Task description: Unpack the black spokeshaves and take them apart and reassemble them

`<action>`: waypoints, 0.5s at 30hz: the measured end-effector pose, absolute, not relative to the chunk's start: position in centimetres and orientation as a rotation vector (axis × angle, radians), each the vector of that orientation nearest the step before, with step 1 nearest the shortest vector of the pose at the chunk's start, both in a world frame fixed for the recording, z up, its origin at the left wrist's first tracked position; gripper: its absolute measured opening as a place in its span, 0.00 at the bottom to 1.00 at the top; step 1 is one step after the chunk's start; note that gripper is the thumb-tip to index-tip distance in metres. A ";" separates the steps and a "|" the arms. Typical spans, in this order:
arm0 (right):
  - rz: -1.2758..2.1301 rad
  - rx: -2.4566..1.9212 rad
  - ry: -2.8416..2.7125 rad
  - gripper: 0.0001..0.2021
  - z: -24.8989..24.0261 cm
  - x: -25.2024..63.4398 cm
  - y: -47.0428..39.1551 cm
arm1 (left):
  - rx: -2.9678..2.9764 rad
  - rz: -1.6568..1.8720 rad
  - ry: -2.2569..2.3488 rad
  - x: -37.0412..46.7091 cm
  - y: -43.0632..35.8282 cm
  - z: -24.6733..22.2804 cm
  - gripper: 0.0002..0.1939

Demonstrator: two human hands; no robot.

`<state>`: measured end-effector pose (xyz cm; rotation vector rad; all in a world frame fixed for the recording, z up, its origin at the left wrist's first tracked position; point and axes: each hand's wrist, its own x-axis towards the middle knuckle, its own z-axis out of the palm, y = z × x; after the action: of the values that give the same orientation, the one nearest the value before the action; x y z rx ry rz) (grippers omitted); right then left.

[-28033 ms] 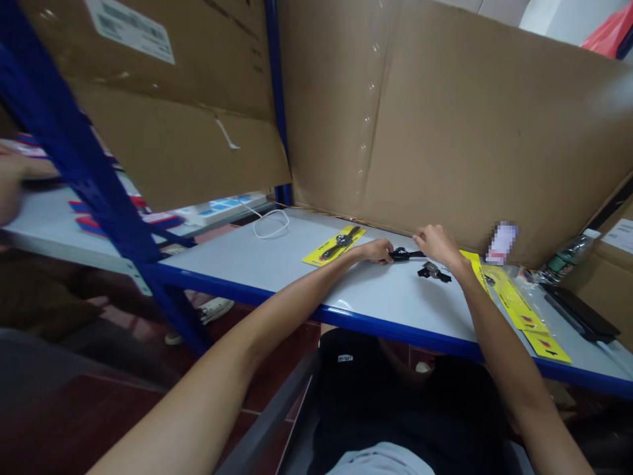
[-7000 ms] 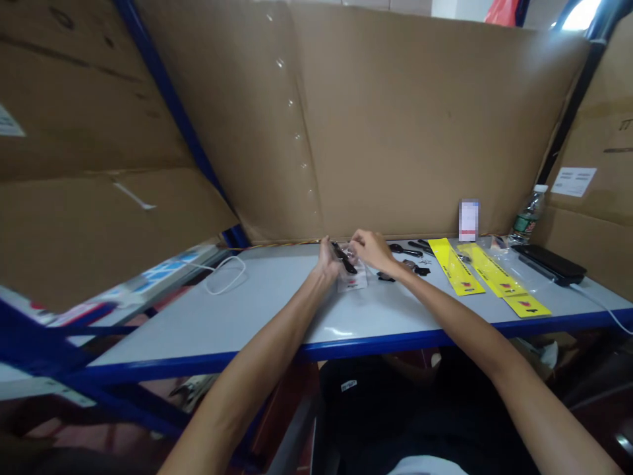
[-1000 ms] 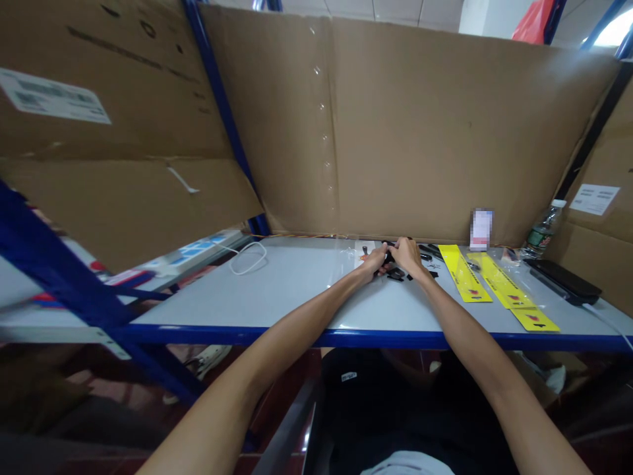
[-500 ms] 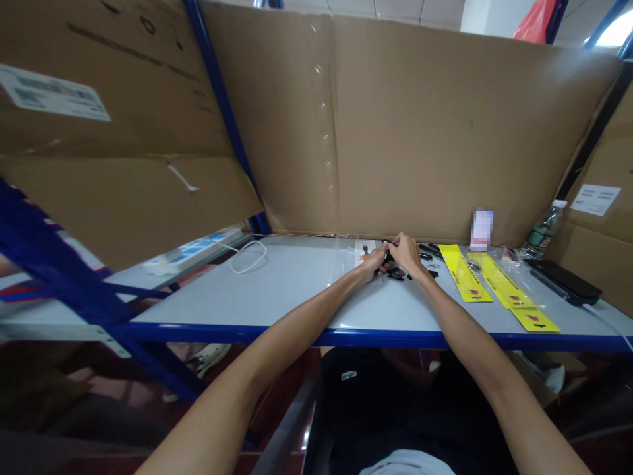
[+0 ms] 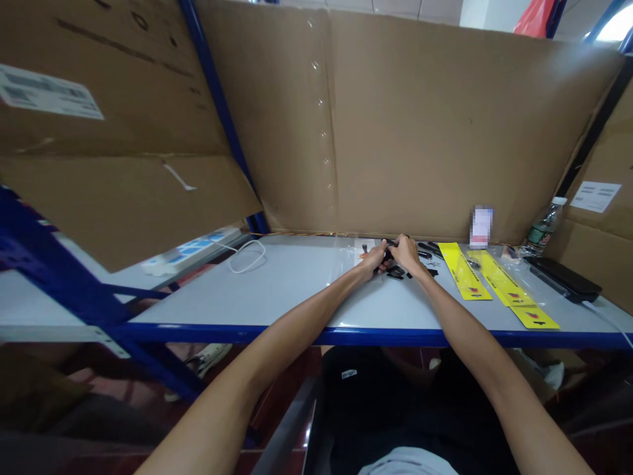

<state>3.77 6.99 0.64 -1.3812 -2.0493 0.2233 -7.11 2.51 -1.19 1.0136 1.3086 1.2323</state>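
Note:
Near the back of the table, my left hand (image 5: 375,259) is closed around a small black part (image 5: 389,251), whose exact kind I cannot make out. My right hand (image 5: 405,252) meets it from the other side, fingers pinched on the same black part. Just below the hands lie loose black pieces (image 5: 395,272) on the tabletop. Right of my right hand are more long black pieces (image 5: 429,249) and some tiny dark bits (image 5: 434,264). A small dark-headed item (image 5: 364,249) on a white sheet sits left of my left hand.
Yellow packaging cards (image 5: 463,272) lie on the right of the table (image 5: 277,290). Behind them stands a phone-like screen (image 5: 481,227). A water bottle (image 5: 542,229) and a black device (image 5: 564,278) with a white cable are far right. A power strip (image 5: 192,249) lies left; cardboard (image 5: 420,132) walls the back.
Both hands stay together on the black part, with only slight finger movement. The whole view has shifted a little.

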 end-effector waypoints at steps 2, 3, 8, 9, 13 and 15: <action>0.250 -1.409 -2.073 0.11 0.7 3.9 7.1 | 1.024 1.226 1.329 -7.1 2.4 -1.1 0.24; 0.257 -1.400 -2.085 0.09 0.7 3.9 7.2 | 1.027 1.223 1.337 -7.1 2.3 -1.0 0.24; 0.258 -1.255 -2.150 0.15 0.8 3.8 7.1 | 1.048 1.217 1.338 -6.9 2.2 -0.9 0.23; 0.246 -1.234 -2.154 0.14 0.8 3.8 7.1 | 1.056 1.220 1.333 -6.9 2.1 -0.9 0.24; 0.191 -1.312 -2.094 0.12 0.8 3.8 6.9 | 1.069 1.221 1.300 -6.9 2.1 -0.9 0.25; 0.209 -1.365 -2.118 0.11 0.8 4.0 6.8 | 1.052 1.212 1.308 -7.0 2.1 -0.9 0.25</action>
<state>3.98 6.80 0.80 -1.3649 -2.1179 0.2088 -6.96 2.11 -0.87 1.0525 1.3078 1.2124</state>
